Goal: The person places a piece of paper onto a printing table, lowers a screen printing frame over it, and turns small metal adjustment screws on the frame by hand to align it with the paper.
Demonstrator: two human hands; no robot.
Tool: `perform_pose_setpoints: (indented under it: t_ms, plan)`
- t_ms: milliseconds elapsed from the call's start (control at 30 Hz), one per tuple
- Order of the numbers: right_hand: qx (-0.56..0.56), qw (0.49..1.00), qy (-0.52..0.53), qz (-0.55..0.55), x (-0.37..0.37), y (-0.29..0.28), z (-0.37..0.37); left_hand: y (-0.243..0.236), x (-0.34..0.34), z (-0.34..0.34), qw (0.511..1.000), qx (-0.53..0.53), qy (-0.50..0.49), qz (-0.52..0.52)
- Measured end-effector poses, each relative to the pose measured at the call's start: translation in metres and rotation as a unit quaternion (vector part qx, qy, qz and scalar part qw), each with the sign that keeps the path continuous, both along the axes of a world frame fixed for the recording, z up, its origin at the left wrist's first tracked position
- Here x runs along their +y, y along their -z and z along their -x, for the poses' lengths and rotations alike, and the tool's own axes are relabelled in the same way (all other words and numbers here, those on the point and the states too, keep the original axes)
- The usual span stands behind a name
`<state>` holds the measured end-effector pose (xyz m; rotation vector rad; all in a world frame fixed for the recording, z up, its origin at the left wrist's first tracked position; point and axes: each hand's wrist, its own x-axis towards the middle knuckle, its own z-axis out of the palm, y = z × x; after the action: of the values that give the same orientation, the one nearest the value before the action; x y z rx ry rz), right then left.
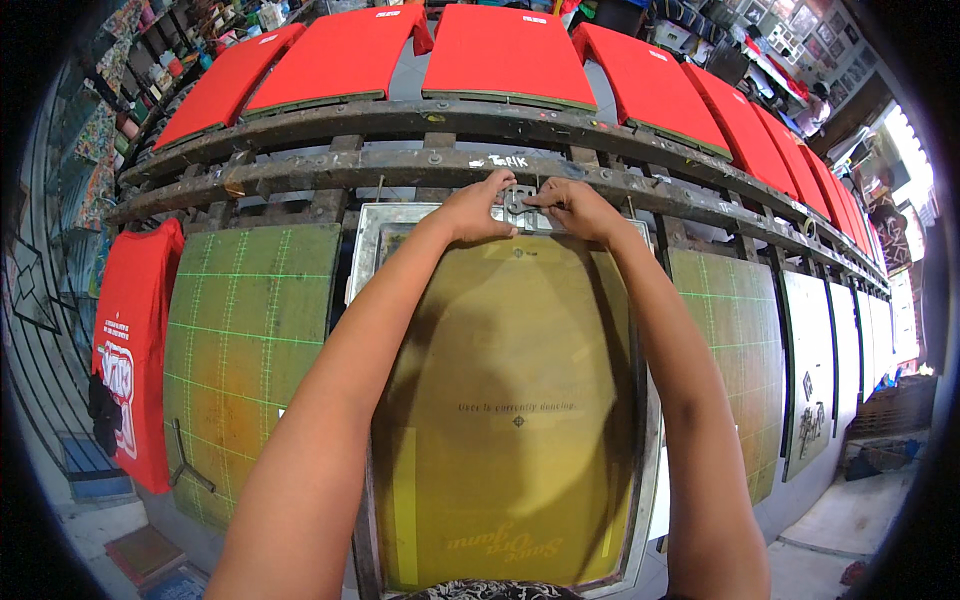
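Observation:
A screen-printing frame (pixel 648 440) with yellow mesh (pixel 510 340) lies before me, its far edge against dark metal rails. At the middle of that edge is a grey metal bracket (pixel 517 222). My left hand (pixel 474 212) grips the bracket's left side, thumb low and fingers higher up. From the right, my right hand (pixel 580 208) pinches a small flat metal piece (pixel 518 202) on the bracket, thumb and forefinger closed. The fingers partly hide the bracket's fittings. Both forearms reach over the mesh, which bears small lettering and round registration marks.
Green gridded boards (pixel 250 350) flank the frame; a T-shaped metal tool (pixel 188 462) lies on the left one. Long dark rails (pixel 390 172) run across beyond it. Red shirts (pixel 505 55) cover boards on the far side, and another red shirt (pixel 140 350) hangs at left. White boards (pixel 830 350) continue rightward.

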<state>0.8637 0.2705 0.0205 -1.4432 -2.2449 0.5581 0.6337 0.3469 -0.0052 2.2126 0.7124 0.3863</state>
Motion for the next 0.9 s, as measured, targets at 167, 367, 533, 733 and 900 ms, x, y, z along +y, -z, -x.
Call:
perform_pose_setpoints:
  t_ms: [167, 367, 533, 733, 900]
  plan:
    - [-0.048, 0.998, -0.035, -0.006, 0.013, -0.003, -0.009, -0.003, -0.004, -0.005, 1.0, 0.014, 0.001, -0.007]
    - [-0.047, 0.98, 0.189, -0.045, -0.051, 0.008, 0.058, 0.011, 0.004, 0.004, 1.0, -0.011, 0.0, -0.017]
    - [-0.085, 0.935, 0.337, -0.069, -0.079, 0.019, 0.117, 0.007, 0.005, 0.0, 1.0, -0.005, 0.011, -0.023]
    - [-0.021, 0.981, 0.156, -0.112, -0.053, -0.015, 0.028, 0.006, 0.002, -0.002, 1.0, 0.002, 0.005, -0.025]
    - [-0.03, 0.994, 0.033, -0.101, -0.023, -0.012, 0.012, 0.011, 0.004, -0.001, 0.999, 0.0, -0.002, -0.042]
